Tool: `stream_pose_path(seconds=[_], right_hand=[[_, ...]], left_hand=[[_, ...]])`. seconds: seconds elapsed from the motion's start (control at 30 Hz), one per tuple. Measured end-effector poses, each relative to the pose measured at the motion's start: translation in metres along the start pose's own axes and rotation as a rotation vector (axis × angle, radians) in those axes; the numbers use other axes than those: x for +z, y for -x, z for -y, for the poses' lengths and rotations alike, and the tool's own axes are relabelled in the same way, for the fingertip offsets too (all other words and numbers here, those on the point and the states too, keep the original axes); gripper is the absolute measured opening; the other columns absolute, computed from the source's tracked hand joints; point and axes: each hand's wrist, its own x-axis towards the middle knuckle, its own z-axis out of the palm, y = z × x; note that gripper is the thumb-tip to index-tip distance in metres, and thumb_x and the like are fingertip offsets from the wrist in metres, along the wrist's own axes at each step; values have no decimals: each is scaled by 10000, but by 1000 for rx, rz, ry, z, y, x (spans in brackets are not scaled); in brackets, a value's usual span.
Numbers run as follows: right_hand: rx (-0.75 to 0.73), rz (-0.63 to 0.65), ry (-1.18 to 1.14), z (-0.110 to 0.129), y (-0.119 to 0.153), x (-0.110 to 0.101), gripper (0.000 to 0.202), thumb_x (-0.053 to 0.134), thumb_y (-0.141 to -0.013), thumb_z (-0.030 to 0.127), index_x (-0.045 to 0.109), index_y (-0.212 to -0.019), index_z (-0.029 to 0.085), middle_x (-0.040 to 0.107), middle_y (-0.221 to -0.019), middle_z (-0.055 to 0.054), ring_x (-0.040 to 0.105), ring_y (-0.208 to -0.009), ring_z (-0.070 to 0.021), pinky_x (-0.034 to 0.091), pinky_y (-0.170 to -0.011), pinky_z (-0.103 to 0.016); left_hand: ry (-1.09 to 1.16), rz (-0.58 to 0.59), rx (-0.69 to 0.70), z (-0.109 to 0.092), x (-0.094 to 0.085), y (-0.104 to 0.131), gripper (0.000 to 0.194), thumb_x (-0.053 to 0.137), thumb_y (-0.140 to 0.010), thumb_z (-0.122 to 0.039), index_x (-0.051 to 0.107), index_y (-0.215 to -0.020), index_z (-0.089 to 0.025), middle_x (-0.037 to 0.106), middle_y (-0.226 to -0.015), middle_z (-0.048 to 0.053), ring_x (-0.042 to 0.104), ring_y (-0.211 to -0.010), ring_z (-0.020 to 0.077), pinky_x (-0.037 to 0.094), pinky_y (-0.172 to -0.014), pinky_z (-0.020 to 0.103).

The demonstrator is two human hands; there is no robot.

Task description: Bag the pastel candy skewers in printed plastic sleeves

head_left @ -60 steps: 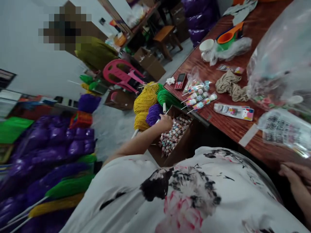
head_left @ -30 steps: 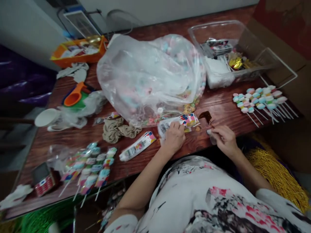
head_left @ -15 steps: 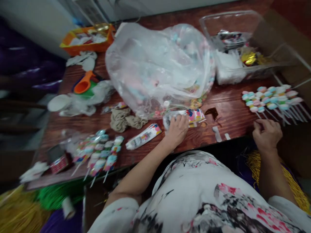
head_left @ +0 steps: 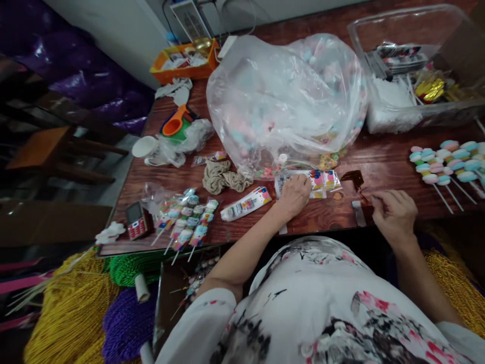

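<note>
Head view looks down on the table (head_left: 379,167), where the left hand (head_left: 294,194) lies fingers-down on a printed packet (head_left: 316,180) near the near edge, pinning it flat. That packet's long axis runs along this edge, its free end pointing toward the right hand (head_left: 394,215). The right hand sits just beside it, fingertips pinched on something thin near a brown wrapper scrap (head_left: 352,177); what it pinches I cannot tell. A big clear bag (head_left: 284,96) lies behind.
</note>
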Motion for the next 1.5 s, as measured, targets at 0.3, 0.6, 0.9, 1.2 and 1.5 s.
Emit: stream_pose_path(seconds=[0.3,0.6,0.9,1.2,1.5], right_hand=[[-143,5,-74,22,3,18,54,627,-848,187,670,-879,195,723,-854,-31,617,-812,-192,433,-730,-334],[-117,11,-112,24,8,17,52,620,-857,176,658,-875,206,718,-828,-24,614,-789,-191,440,-725,-341],[-132,-2,-122,27,14,21,68,618,-851,153,647,-881,206,711,-817,-26,601,-772,-186,440,-708,-336],[-126,-77,-276,44,9,2,179,660,-812,128,633,-974,202,715,-865,-47,621,-785,-195,487,-743,-354],[-159,-27,-388,58,31,5,174,679,-793,125,669,-926,236,683,-899,-37,605,-829,-195,496,-758,-373]], left_hand=[[3,65,64,6,-7,2,253,457,-883,-82,614,-1082,-89,624,-1070,147,551,-1019,261,466,-841,378],[25,-166,76,19,12,3,186,494,-878,-111,675,-879,-159,653,-929,115,549,-910,247,455,-771,392],[134,-182,-70,17,9,19,186,481,-868,-76,655,-909,-126,640,-1036,143,560,-975,247,475,-832,366],[327,-205,45,-16,-7,35,159,599,-899,-253,650,-787,-153,634,-815,64,585,-795,185,465,-718,306],[611,-187,45,-28,17,43,178,552,-911,-132,713,-836,-138,674,-878,78,606,-848,176,488,-805,312]])
